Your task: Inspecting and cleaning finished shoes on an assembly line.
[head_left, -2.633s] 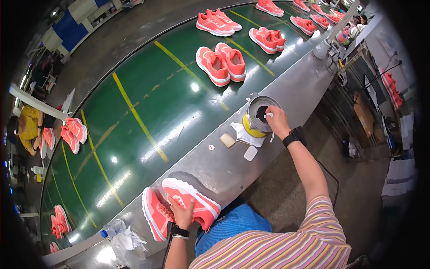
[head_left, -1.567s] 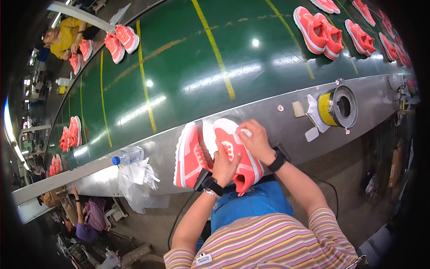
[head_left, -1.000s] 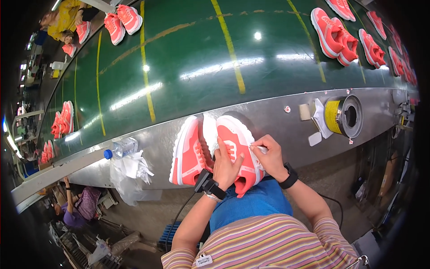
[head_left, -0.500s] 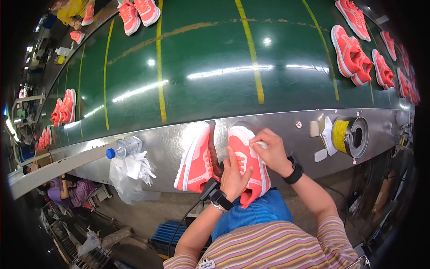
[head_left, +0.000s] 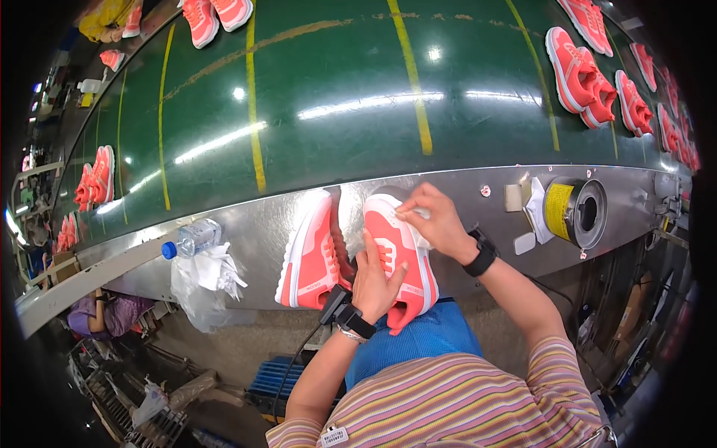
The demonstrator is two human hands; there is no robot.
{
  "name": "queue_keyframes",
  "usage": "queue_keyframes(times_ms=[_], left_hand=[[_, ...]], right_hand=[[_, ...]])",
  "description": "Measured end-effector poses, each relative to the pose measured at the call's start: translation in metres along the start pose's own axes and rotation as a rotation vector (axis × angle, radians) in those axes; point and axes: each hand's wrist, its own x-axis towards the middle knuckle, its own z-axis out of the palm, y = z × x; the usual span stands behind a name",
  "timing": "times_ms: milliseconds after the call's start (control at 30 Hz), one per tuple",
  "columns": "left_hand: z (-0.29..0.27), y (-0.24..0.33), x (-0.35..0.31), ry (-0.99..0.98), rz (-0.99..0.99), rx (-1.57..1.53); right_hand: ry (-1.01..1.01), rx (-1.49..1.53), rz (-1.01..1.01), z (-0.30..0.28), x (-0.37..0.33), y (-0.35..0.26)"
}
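A coral-and-white sneaker point(head_left: 379, 213) lies on the metal ledge, toe away from me, its heel overhanging the near edge. My left hand point(head_left: 376, 284) lies across its lace area and steadies it, fingers toward the toe and thumb to the right. At the right side of the toe, my right hand point(head_left: 439, 221) is closed in a pinch on a small white piece point(head_left: 420, 237); its kind is too hidden to name. Just left stands the matching sneaker point(head_left: 302, 254), tilted on the ledge and touched by neither hand.
Beyond the ledge runs a green conveyor belt point(head_left: 336, 142) with yellow lines, carrying several pairs of similar sneakers point(head_left: 576, 78). On the ledge's right are a metal can point(head_left: 579, 213) and white pads point(head_left: 525, 243); at left are a bottle point(head_left: 196, 237) and crumpled white paper point(head_left: 219, 269).
My right hand has shifted slightly along the sneaker's toe, its fingertips still pinched. My left hand keeps its place on the sneaker. The whole view has shifted a little.
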Motion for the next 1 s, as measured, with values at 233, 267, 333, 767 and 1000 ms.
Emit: queue_keyframes(times_ms=[233, 267, 333, 767, 1000], left_hand=[[-0.001, 0.003, 0.000, -0.021, -0.040, 0.021], [-0.002, 0.002, -0.001, -0.018, -0.046, 0.032], [-0.002, 0.001, -0.002, -0.008, -0.048, 0.027], [0.002, -0.032, -0.002, -0.085, -0.010, -0.203], [-0.006, -0.026, 0.003, 0.008, 0.180, -0.276]], right_hand=[[0.072, 0.032, 0.059, -0.001, -0.064, 0.003], [0.064, 0.068, 0.061, 0.002, -0.076, 0.008], [0.084, 0.101, 0.072, 0.007, -0.086, 0.008], [0.117, -0.059, -0.107, 0.006, -0.099, -0.003], [0.263, 0.417, 0.236, 0.003, -0.113, -0.020]])
